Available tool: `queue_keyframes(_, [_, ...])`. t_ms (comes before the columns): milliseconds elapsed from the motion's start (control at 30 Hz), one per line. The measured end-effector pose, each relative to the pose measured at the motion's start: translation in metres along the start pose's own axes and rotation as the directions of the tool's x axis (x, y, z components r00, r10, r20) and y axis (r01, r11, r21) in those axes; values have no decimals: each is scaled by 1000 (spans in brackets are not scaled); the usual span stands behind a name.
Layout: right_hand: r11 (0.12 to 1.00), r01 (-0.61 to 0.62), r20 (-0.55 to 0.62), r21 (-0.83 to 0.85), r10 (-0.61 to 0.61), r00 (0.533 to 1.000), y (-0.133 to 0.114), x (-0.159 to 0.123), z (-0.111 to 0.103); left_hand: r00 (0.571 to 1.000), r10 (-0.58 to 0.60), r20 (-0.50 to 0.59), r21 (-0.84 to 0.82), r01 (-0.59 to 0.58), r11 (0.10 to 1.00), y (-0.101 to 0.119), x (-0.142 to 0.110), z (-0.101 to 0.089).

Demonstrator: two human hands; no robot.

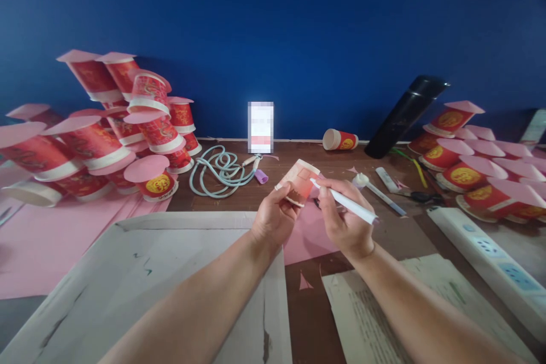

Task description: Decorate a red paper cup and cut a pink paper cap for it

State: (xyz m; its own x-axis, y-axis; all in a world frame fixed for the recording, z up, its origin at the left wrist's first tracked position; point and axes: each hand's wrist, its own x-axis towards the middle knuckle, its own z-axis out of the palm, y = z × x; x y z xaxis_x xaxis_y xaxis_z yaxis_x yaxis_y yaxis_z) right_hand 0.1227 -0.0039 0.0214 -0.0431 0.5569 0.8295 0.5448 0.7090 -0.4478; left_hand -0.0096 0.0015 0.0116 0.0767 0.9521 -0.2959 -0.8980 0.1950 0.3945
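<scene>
My left hand (276, 213) is closed around a small red-orange paper cup (303, 177), tilted, with a rectangle outlined on its side. Between the fingers of my right hand (346, 217) is a white marker pen (352, 206), its tip at the cup's right side. Whether the tip touches the surface I cannot tell. Under both hands lies a pink paper sheet (313, 236).
Red cups with pink paper tops are stacked at left (149, 91) and right (463, 173). A coiled cable (213, 173), a lying cup (341, 140), a leaning black flask (405, 116) and a bright screen (260, 125) stand behind. Nearer are a white board (191, 273) and a power strip (486, 261).
</scene>
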Motion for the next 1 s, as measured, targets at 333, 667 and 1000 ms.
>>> queue_keyframes(333, [999,-47,-43,-18,46,998,1,-1,-2,999,1,-47,6,0,1000,-1,0,-1])
queue_keyframes(667, [999,-27,11,-35,28,1000,0,2,-2,998,59,19,86,-61,994,-3,-3,3])
queue_keyframes(1000, [998,-23,21,-64,25,999,-2,4,0,988,87,130,168,-108,980,-4,-3,-1])
